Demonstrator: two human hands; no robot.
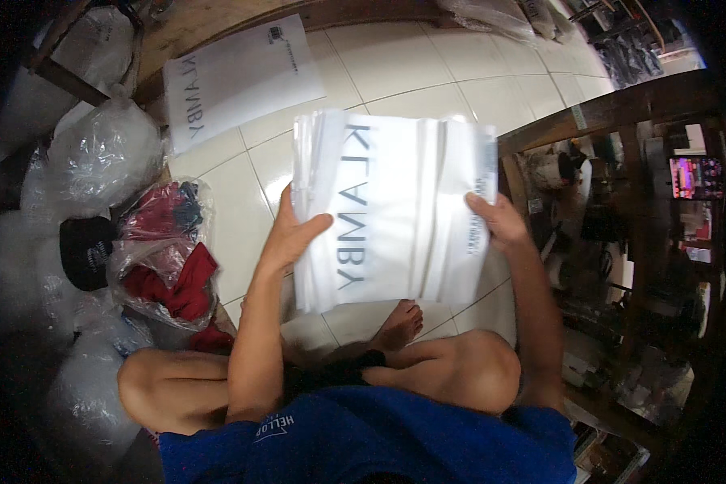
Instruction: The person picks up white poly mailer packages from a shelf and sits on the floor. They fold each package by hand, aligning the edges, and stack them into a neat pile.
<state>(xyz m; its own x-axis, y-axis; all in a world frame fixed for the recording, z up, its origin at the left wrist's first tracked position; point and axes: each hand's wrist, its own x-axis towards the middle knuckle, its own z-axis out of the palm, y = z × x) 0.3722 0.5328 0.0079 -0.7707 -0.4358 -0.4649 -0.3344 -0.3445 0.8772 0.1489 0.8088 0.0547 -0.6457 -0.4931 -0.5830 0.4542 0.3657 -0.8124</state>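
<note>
Between both hands I hold a thick stack of white plastic mailing bags (391, 214), raised over the tiled floor in front of my crossed legs. Grey print runs along the top bag, and its surface bulges in folds near the right side. My left hand (292, 234) grips the stack's left edge, thumb on top and fingers hidden beneath. At the right edge, my right hand (498, 219) pinches the stack with its thumb on the upper face. Farther off to the left, a single white printed bag (242, 85) lies flat on the floor.
Clear plastic sacks (105, 149) crowd the left side, beside a bag of red clothing (173, 282) and a black cap (87, 252). White floor tiles (395, 60) stretch ahead. On the right stands a dark wooden shelf frame (633, 218) with assorted items and a small lit screen (696, 177).
</note>
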